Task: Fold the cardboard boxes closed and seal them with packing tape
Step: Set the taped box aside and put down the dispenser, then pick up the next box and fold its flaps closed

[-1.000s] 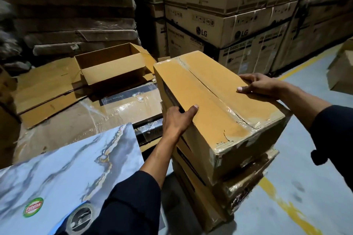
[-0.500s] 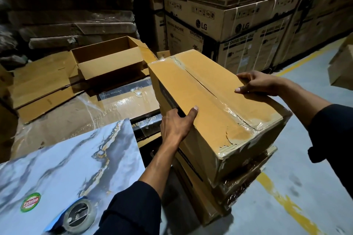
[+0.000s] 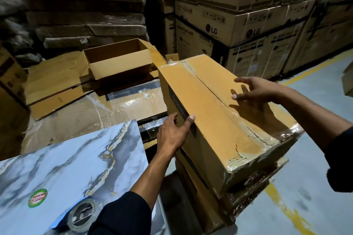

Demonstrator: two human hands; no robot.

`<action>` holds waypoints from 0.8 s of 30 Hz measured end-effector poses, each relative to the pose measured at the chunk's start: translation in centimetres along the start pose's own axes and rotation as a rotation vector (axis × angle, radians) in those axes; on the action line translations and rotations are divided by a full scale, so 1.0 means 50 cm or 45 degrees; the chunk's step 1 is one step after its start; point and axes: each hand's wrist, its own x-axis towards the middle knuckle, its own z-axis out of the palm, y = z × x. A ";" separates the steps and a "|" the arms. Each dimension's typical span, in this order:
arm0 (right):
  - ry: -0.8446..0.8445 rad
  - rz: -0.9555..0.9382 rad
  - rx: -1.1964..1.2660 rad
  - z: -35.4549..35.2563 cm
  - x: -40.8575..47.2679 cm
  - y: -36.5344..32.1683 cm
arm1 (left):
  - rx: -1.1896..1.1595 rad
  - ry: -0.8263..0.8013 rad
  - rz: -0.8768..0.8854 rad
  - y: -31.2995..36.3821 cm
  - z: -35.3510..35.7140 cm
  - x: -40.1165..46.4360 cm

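Many stacked cartons [image 3: 238, 25] behind grey floor [image 3: 315, 187].

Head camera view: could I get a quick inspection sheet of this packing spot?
Surface: marbled sheet, concrete floor with yellow line.
Job's things: taped box atop wrapped box; open box; tape roll on the sheet.
Clutter: flat cardboard.
Hands: left hand on the taped box's side, thumb over its edge; right hand spread above the top.
Cables: nothing seen.
Surroundings: stacked LG cartons.
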 end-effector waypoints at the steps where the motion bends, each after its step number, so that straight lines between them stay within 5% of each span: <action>1: -0.007 -0.038 -0.030 0.000 -0.002 -0.024 | -0.012 -0.003 -0.006 -0.016 -0.020 0.007; 10: -0.134 -0.385 -0.460 0.044 0.036 -0.345 | -0.019 0.109 -0.044 -0.226 -0.292 0.106; 16: -0.147 -0.625 -0.696 0.215 0.154 -0.646 | -0.062 0.198 -0.120 -0.409 -0.504 0.246; 24: -0.149 -0.579 -0.334 0.510 0.494 -0.902 | -0.101 0.191 -0.294 -0.610 -0.605 0.520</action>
